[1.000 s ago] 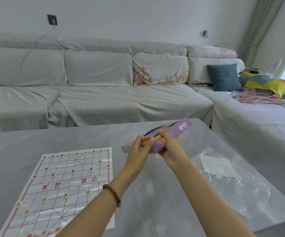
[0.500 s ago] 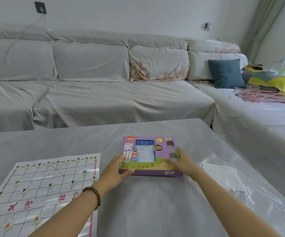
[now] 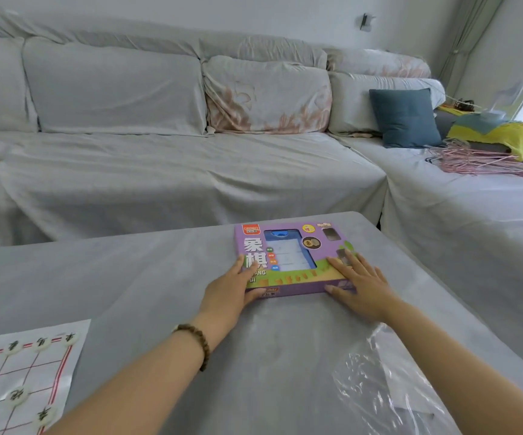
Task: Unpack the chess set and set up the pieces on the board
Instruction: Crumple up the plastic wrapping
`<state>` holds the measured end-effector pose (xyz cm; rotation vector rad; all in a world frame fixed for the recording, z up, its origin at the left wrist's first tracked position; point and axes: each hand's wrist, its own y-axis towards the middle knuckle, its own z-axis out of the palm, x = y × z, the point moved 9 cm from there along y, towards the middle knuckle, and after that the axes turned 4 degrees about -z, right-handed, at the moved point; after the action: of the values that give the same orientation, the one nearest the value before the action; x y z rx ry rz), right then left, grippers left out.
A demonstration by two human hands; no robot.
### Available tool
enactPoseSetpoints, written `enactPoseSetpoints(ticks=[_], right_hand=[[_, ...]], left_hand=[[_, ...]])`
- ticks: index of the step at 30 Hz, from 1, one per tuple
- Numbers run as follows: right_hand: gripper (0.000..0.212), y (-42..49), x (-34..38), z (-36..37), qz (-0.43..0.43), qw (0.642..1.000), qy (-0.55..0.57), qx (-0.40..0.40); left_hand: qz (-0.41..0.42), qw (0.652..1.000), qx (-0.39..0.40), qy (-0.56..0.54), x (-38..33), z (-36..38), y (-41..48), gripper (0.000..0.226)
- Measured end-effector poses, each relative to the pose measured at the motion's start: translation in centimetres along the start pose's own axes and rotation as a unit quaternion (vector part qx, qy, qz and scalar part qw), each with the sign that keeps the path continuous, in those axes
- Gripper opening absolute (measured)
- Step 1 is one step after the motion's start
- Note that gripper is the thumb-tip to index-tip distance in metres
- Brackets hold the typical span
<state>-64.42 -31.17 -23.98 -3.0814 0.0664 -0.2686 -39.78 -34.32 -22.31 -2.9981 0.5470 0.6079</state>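
Observation:
A flat purple chess box (image 3: 288, 255) with Chinese characters lies face up on the grey table (image 3: 128, 277), near its far edge. My left hand (image 3: 229, 293) rests on the box's near-left corner, fingers straight on the lid, thumb along the front side. My right hand (image 3: 360, 285) lies flat on the near-right corner with fingers spread. The white paper board (image 3: 18, 372) with red lines sits at the lower left, partly cut off by the frame; several round white pieces (image 3: 18, 394) stand on it.
A clear plastic bag (image 3: 385, 387) lies crumpled on the table at the lower right, beside my right forearm. A grey covered sofa (image 3: 175, 152) runs behind and to the right of the table, with a blue cushion (image 3: 406, 117) on it.
The box was held tilted in the air by both hands, then laid flat on the table. Now both hands rest on its near corners. The camera has swung right, pushing the board toward the lower left.

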Motion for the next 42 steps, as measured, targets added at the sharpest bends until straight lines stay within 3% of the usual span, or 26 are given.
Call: enactPoseSetpoints(ticks=[9,13,17,21,24,28,30,32,34,37,40,42], right_hand=[[0.076,5.2,-6.4,-1.2,0.006,0.999,0.02,-0.024],[0.078,5.2,-6.0,-0.9,0.024,0.999,0.037,0.009],[0.069,0.6,-6.4,-2.1,0.065,0.978,0.19,-0.05],[0.063,-8.9,-8.5,-1.9,0.115,0.975,0.186,-0.048],[0.076,-15.6,-7.9,-0.6,0.16,0.96,0.226,-0.033],[0.112,-20.3,-4.1,1.9,0.155,0.979,0.131,-0.018],[0.099,-21.7,-0.6,3.4,0.148,0.982,0.114,-0.004],[0.071,-22.4,3.5,4.6,0.143,0.981,0.132,0.011],[0.058,-22.6,6.7,5.1,0.127,0.979,0.159,0.03],[0.07,-23.0,7.8,4.2,0.13,0.974,0.182,0.035],[0.082,-23.4,7.5,3.4,0.156,0.973,0.165,0.04],[0.078,-23.7,8.6,3.5,0.163,0.969,0.179,0.044]], left_hand=[[0.013,0.996,-0.077,-0.04,-3.7,2.4,6.9,0.06],[0.01,0.997,-0.054,-0.057,-3.4,3.1,6.5,0.064],[-0.037,0.978,-0.028,-0.203,-3.3,3.1,4.0,0.072],[-0.015,0.974,0.025,-0.224,-5.8,4.5,-2.0,0.077],[-0.003,0.968,0.059,-0.245,-6.8,5.8,-7.7,0.083],[-0.01,0.953,0.083,-0.29,-6.9,6.0,-13.8,0.083],[0.015,0.964,0.1,-0.245,-7.3,6.0,-16.8,0.094],[0.031,0.983,0.107,-0.148,-7.1,5.9,-19.5,0.103],[0.016,0.993,0.107,-0.047,-5.4,5.7,-21.5,0.111],[-0.017,0.994,0.099,0.043,-1.9,5.0,-23.6,0.117],[-0.032,0.992,0.115,0.04,-0.6,4.5,-24.8,0.118],[-0.037,0.99,0.131,0.024,-0.6,4.2,-25.1,0.122]])
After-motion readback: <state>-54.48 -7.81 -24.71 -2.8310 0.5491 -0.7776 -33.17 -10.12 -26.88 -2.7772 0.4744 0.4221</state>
